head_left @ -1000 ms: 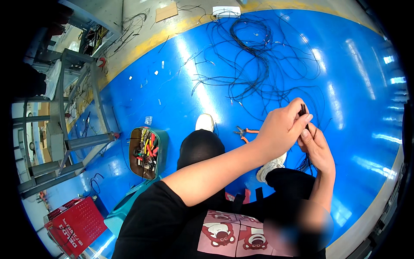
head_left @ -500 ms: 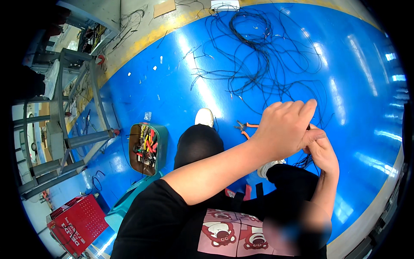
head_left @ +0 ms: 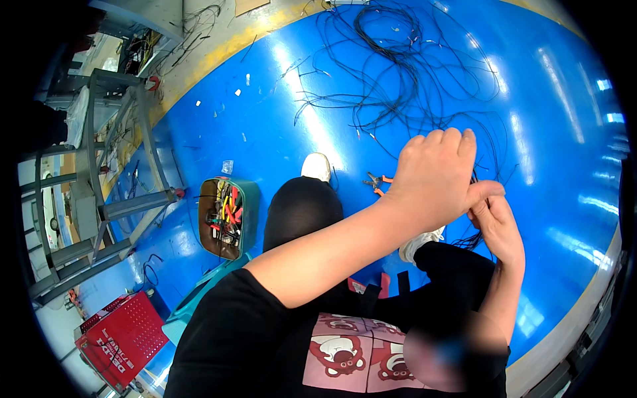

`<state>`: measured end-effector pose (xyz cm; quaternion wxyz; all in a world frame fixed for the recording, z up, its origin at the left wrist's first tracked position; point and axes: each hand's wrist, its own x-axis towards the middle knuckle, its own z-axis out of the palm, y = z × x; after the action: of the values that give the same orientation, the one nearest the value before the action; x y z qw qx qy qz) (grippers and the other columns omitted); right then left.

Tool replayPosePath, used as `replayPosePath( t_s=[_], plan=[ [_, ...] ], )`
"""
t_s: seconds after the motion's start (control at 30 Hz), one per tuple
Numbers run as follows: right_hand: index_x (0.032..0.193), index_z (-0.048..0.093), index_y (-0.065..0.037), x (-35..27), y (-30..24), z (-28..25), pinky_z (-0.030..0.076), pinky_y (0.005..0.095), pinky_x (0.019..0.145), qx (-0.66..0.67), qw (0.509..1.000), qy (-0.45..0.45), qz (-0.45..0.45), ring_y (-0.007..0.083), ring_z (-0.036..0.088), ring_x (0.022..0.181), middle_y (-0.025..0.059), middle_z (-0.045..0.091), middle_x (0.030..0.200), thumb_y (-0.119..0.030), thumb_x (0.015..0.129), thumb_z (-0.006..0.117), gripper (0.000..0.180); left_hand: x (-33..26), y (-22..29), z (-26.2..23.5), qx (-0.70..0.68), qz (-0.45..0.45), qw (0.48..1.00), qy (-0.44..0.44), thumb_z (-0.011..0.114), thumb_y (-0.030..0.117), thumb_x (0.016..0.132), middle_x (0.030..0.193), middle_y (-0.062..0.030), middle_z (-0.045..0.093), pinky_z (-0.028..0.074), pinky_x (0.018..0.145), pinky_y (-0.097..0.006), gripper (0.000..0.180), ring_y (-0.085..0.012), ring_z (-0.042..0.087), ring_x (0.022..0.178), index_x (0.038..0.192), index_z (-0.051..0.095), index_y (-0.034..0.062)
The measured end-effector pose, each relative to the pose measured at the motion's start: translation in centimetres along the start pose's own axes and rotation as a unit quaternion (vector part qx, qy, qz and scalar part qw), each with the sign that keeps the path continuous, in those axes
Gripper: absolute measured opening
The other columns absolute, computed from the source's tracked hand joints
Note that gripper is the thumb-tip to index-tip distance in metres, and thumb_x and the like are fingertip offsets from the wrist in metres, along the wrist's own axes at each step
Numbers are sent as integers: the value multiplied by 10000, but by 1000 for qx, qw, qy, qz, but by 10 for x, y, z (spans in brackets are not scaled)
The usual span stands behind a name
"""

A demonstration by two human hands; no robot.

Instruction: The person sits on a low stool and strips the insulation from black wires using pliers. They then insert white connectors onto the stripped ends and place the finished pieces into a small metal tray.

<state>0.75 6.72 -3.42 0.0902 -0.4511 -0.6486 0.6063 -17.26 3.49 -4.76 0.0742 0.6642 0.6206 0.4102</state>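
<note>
I sit on a blue floor [head_left: 279, 126] with my knees drawn up. My left hand [head_left: 434, 176] reaches across my body, fingers straight and held together, its thumb pressed against a thin black wire [head_left: 473, 179] right above my right hand. My right hand [head_left: 496, 224] sits just below it, closed on a small bundle of black wires [head_left: 470, 240] that hangs down beside my knee. The two hands touch at the thumb. How the wire runs inside my left palm is hidden.
A big tangle of black wires [head_left: 398, 73] lies spread on the floor ahead. Orange-handled pliers [head_left: 375, 182] lie by my white shoe [head_left: 317, 166]. At my left stand a green toolbox [head_left: 225, 215] full of tools, a red crate [head_left: 123, 338] and grey metal frames [head_left: 99, 166].
My left hand has gone from a fingertip pinch to straight, flat fingers and has shifted a little left over my right hand. My right hand has stayed closed on the wires.
</note>
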Motion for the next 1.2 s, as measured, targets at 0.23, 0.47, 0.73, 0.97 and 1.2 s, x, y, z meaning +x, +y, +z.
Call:
replayPosePath(
  t_s=[0.23,0.47,0.73,0.97,1.2],
  plan=[
    [981,551,46,-2,6,5,442,305,653,-19,998,-38,-49,177,515,698,89,582,772,-43,904,517,123,-16,3,-5,-59,-35,985,-160,609,602,786,773,-144,551,465,586,-377,738,-285,585,700,1095,542,-64],
    [859,493,20,-6,-12,-15,403,308,598,-111,993,-30,28,213,488,641,122,533,727,4,875,513,30,-10,-33,-33,-215,-297,910,-194,557,252,943,790,-69,607,443,618,-276,287,-118,553,676,1138,575,42],
    [820,496,21,-9,-13,-36,367,300,532,-99,990,94,25,223,487,559,119,538,654,-28,884,533,89,-106,-211,117,-266,-639,720,-52,632,153,879,854,-28,647,438,695,-273,140,-114,556,779,947,671,37],
    [775,541,12,-10,5,-43,384,278,480,-141,975,159,69,188,553,492,80,559,572,-307,902,547,343,-145,-306,215,-175,-666,725,13,640,111,859,845,-20,585,406,591,-277,259,-114,515,705,1110,609,56],
    [722,405,-24,10,7,-48,250,266,513,-109,980,114,122,125,399,531,54,461,569,-474,916,530,506,-139,-366,236,-178,-616,767,27,666,87,857,744,-3,583,367,512,-242,176,-71,471,583,1027,644,46]
  ],
)
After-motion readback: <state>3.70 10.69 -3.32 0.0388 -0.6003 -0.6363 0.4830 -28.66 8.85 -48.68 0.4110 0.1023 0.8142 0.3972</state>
